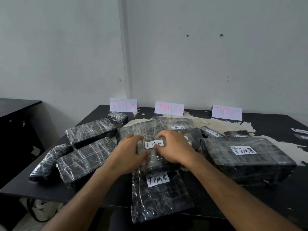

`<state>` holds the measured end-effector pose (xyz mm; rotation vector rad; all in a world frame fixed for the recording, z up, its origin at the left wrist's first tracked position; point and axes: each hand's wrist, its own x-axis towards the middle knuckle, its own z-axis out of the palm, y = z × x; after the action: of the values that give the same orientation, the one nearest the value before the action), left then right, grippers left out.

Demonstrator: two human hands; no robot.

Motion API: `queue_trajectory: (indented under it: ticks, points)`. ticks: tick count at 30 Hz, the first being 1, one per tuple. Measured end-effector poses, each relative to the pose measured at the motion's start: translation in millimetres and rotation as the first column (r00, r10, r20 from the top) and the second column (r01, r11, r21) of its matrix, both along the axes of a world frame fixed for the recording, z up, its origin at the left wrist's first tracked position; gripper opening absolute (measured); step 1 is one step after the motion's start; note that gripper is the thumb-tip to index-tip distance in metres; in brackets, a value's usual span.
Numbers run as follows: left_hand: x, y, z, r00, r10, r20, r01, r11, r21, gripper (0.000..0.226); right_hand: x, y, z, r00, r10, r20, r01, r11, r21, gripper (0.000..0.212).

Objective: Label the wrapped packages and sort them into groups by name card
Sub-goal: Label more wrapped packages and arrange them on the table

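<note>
A black package wrapped in clear film (156, 161) lies mid-table with a white "TIM A" label (154, 144) on its top. My left hand (130, 150) grips its left side, fingers over the edge and thumb underneath the label. My right hand (174, 147) holds the right side with curled fingers, its thumb pressing the label's right end. Three name cards stand along the wall: TIM A (123, 105), TIM B (169, 108) and TIM C (226, 112). A "TIM C" package (160, 197) lies at the front edge, a large "TIM B" package (246, 157) on the right.
Several unlabelled packages (90, 130) lie on the left of the black table (266, 205). Behind my hands are a flat "TIM A" package (173, 123) and a small one (211, 132). Loose labels (300, 130) lie far right. Another dark table (16, 105) stands left.
</note>
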<state>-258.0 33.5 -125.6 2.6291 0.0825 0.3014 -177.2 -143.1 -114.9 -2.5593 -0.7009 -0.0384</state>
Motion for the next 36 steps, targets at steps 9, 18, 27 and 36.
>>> queue_trajectory:
  ticks: [9, 18, 27, 36]
  points:
    - [-38.1, 77.9, -2.2, 0.989, 0.147, -0.017, -0.144, 0.984, 0.103, 0.086, -12.9, 39.6, 2.8, 0.989, 0.106, 0.099, -0.109, 0.994, 0.022, 0.048]
    - [-44.1, 90.4, -28.9, 0.953, 0.288, -0.096, -0.248, 0.921, 0.3, 0.117, -29.4, 79.2, -12.1, 0.969, 0.237, 0.074, -0.238, 0.971, 0.01, 0.043]
    - [-47.7, 73.1, -22.0, 0.972, 0.226, -0.065, -0.205, 0.949, 0.24, 0.092, -25.3, 66.5, -10.1, 0.967, 0.235, 0.097, -0.241, 0.969, 0.052, 0.036]
    - [-23.1, 2.9, 17.0, 0.982, -0.035, 0.184, 0.017, 0.995, 0.096, 0.052, -15.4, 6.4, 19.0, 0.966, 0.162, 0.201, -0.184, 0.978, 0.096, 0.037]
